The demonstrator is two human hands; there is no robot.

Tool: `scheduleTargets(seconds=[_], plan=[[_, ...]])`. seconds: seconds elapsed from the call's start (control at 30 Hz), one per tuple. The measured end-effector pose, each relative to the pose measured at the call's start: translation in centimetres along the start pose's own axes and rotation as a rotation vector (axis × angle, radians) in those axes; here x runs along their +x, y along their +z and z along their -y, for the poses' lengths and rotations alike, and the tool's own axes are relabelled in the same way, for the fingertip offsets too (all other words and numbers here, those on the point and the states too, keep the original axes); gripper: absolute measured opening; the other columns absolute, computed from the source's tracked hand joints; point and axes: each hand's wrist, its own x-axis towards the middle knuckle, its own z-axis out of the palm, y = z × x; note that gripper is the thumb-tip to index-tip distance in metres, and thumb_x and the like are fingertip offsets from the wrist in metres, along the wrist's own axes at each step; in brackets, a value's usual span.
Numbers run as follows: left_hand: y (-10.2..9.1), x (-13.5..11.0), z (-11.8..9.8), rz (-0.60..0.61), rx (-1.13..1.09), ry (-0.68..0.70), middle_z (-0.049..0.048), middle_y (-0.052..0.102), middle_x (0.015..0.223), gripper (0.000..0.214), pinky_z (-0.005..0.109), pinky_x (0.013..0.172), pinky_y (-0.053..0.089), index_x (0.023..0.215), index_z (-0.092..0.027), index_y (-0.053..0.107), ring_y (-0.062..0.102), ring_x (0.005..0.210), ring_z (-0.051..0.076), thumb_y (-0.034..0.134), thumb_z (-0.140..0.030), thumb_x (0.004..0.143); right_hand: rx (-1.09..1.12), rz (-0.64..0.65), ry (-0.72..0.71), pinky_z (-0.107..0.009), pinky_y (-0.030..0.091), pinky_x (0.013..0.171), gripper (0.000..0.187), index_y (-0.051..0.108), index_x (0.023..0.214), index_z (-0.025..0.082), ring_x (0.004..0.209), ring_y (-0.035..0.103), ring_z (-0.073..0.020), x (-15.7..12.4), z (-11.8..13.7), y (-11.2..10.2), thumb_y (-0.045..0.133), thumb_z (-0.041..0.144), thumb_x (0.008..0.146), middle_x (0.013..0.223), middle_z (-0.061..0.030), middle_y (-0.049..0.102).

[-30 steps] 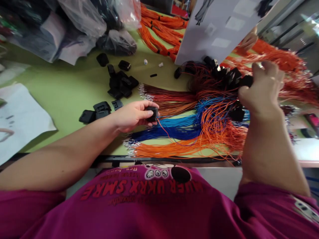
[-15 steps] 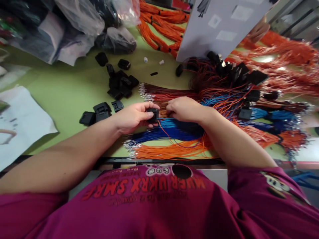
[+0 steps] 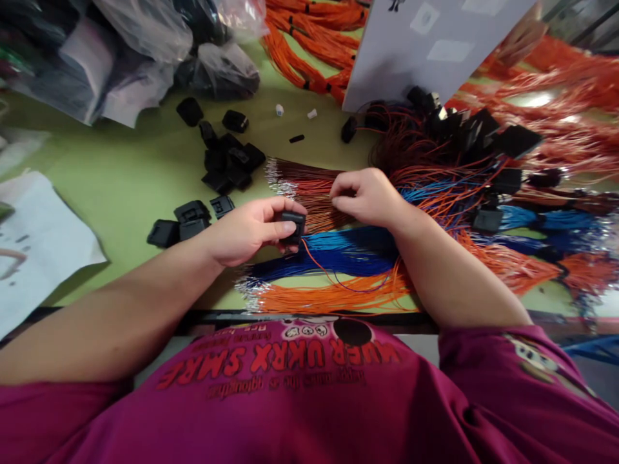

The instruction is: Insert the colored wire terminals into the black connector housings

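My left hand [image 3: 251, 233] grips a black plastic connector housing [image 3: 293, 227] between thumb and fingers. An orange wire [image 3: 314, 258] and a dark purple wire trail from its right side. My right hand [image 3: 365, 196] hovers over the brown wires [image 3: 319, 212], thumb and forefinger pinched together. Whatever is between those fingertips is too small to make out. Under and around both hands lie sorted wires: reddish-brown ones at the top, then brown, light blue [image 3: 333, 243], dark blue [image 3: 290, 265] and orange [image 3: 309, 298], with metal terminals at their left ends.
Several loose black housings [image 3: 227, 158] lie left of the wires, with more [image 3: 191, 219] beside my left forearm. A white upright panel [image 3: 430, 55] stands behind wired housings [image 3: 476, 132]. Plastic bags [image 3: 145, 38] fill the back left, and a paper sheet [image 3: 48, 225] lies at far left.
My right hand has lifted slightly from the wires, and its curled fingers have opened into a looser pinch. My left hand still holds the housing, shifted slightly left. The view has tilted a little.
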Motion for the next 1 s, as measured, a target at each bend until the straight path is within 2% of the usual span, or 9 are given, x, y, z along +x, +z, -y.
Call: scheduleTargets(seconds=[0.07, 0.13, 0.23, 0.33, 0.53, 0.77, 1.0], plan=[[0.0, 0.0, 0.2, 0.006, -0.027, 0.034, 0.0048, 0.066, 0.087, 0.035, 0.027, 0.059, 0.051, 0.105, -0.015, 0.058, 0.065, 0.065, 0.014, 0.071, -0.018, 0.073, 0.078, -0.131, 0.044, -0.023, 0.036, 0.059, 0.012, 0.065, 0.073, 0.013, 0.060, 0.048, -0.0085, -0.2, 0.4, -0.6, 0.054, 0.015, 0.071, 0.063, 0.0016, 0.057], [0.0, 0.2, 0.3, 0.002, -0.078, 0.059, 0.0036, 0.065, 0.089, 0.039, 0.027, 0.061, 0.052, 0.106, -0.016, 0.057, 0.064, 0.067, 0.013, 0.072, -0.015, 0.071, 0.146, -0.151, 0.010, -0.022, 0.035, 0.059, 0.014, 0.065, 0.081, 0.012, 0.060, 0.047, -0.0080, -0.5, 1.3, -1.1, 0.054, 0.015, 0.072, 0.065, 0.0015, 0.057], [0.1, 0.5, 0.5, -0.003, -0.180, 0.061, 0.0038, 0.064, 0.093, 0.042, 0.027, 0.063, 0.053, 0.111, -0.018, 0.056, 0.063, 0.068, 0.012, 0.070, -0.012, 0.071, 0.189, -0.015, -0.139, -0.022, 0.037, 0.062, 0.020, 0.065, 0.093, 0.012, 0.063, 0.049, -0.0079, -1.1, 3.1, -1.1, 0.055, 0.017, 0.075, 0.071, 0.0010, 0.060], [0.4, 0.7, 0.5, 0.024, -0.266, 0.052, 0.0052, 0.063, 0.096, 0.047, 0.028, 0.064, 0.053, 0.116, -0.017, 0.055, 0.063, 0.070, 0.012, 0.069, -0.011, 0.072, 0.178, 0.080, -0.229, -0.022, 0.039, 0.066, 0.017, 0.066, 0.090, 0.013, 0.068, 0.052, -0.0081, -1.5, 4.4, -0.2, 0.053, 0.019, 0.080, 0.076, -0.0003, 0.064], [0.6, 0.8, 0.6, 0.039, -0.329, 0.018, 0.0048, 0.063, 0.090, 0.048, 0.028, 0.062, 0.052, 0.116, -0.015, 0.055, 0.063, 0.065, 0.012, 0.070, -0.011, 0.071, 0.150, 0.010, -0.081, -0.021, 0.035, 0.059, 0.016, 0.067, 0.078, 0.011, 0.058, 0.047, -0.0062, -1.8, 4.5, 1.0, 0.051, 0.015, 0.079, 0.066, 0.0010, 0.062], [0.6, 0.8, 0.5, 0.024, -0.333, 0.011, 0.0039, 0.063, 0.087, 0.045, 0.026, 0.059, 0.051, 0.114, -0.016, 0.054, 0.062, 0.062, 0.012, 0.069, -0.010, 0.071, 0.040, 0.024, -0.078, -0.020, 0.031, 0.059, 0.019, 0.068, 0.075, 0.012, 0.057, 0.045, -0.0059, -2.2, 4.8, 0.7, 0.050, 0.017, 0.080, 0.063, 0.0017, 0.060], [0.6, 0.8, 0.6, 0.026, -0.313, 0.005, 0.0039, 0.063, 0.089, 0.046, 0.027, 0.063, 0.053, 0.116, -0.016, 0.054, 0.063, 0.065, 0.011, 0.066, -0.008, 0.072, -0.038, 0.051, -0.078, -0.022, 0.029, 0.058, 0.023, 0.066, 0.071, 0.013, 0.056, 0.044, -0.0070, -2.2, 5.1, 0.8, 0.046, 0.019, 0.082, 0.064, 0.0001, 0.061]])
